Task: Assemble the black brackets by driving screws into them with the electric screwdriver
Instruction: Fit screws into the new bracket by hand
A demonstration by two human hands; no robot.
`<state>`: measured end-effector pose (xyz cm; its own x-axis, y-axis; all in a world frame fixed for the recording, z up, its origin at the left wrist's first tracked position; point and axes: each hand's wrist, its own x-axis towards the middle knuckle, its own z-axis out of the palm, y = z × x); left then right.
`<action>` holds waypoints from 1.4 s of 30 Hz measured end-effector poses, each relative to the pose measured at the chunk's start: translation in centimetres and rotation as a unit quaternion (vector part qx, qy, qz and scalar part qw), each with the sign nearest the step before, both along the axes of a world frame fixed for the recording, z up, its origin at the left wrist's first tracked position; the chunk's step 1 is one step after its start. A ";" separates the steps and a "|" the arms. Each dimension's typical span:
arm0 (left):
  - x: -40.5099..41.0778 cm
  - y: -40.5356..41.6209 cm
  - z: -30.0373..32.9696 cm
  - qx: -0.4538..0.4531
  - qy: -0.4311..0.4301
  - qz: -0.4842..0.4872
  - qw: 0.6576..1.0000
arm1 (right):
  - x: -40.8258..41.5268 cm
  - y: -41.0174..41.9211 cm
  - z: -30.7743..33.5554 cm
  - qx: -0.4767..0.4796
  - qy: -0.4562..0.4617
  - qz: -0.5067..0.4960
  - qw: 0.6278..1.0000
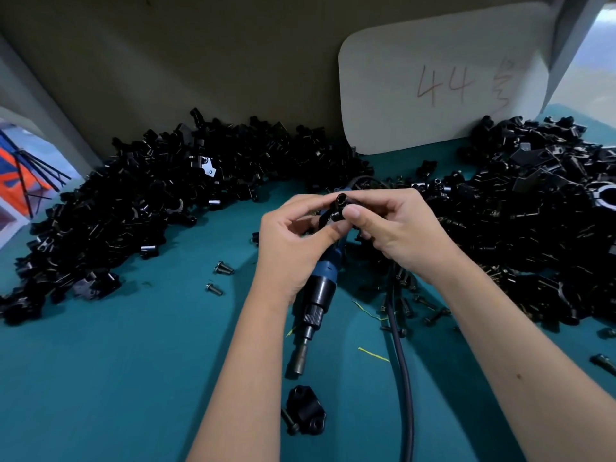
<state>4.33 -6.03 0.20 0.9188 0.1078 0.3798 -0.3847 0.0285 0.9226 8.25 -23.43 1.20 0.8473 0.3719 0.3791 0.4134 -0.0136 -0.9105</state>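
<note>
Above the teal table point(116, 378), a little beyond its middle, the two hands meet around one small black bracket point(340, 208). The left hand point(293, 241) pinches it from the near side with curled fingers, and the right hand point(396, 228) grips it from the other side, thumb pressed on its front face. A round opening on the part faces the camera; whether a screw already sits in it cannot be told.

The electric screwdriver point(316, 301) lies on the table beneath the left wrist, bit end toward the person, its black cable point(401, 361) trailing off toward the near edge — neither hand holds it. A second bracket point(305, 410) rests near the bit with a screw point(289, 421) just beside it, and loose screws point(222, 268) are scattered around. Large heaps of black parts point(140, 208) lie to the left and right, before a white card point(443, 78).

Judging from this, the step in hand is fitting or aligning pieces by hand before any driving. The next move probably calls for seating a screw in the hole, then freeing one hand — likely the right — to take up the screwdriver while the other steadies the bracket.
</note>
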 end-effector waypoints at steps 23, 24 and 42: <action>-0.5 -1.4 1.3 -0.224 0.111 -0.051 0.967 | 0.3 -1.6 1.6 -0.019 0.050 0.059 0.997; -0.5 -1.5 1.4 -0.223 0.111 -0.056 0.967 | 0.4 -1.7 1.5 -0.025 0.045 0.057 0.997; -0.6 -1.4 1.6 -0.158 0.109 -0.070 0.979 | 0.4 -3.2 2.6 -0.188 0.030 0.048 0.981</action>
<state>3.75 -7.45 1.76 0.9884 0.0552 0.1417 -0.1521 0.3636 0.9191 8.65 -26.60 3.83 0.8183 0.5547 0.1506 0.3752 -0.3170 -0.8711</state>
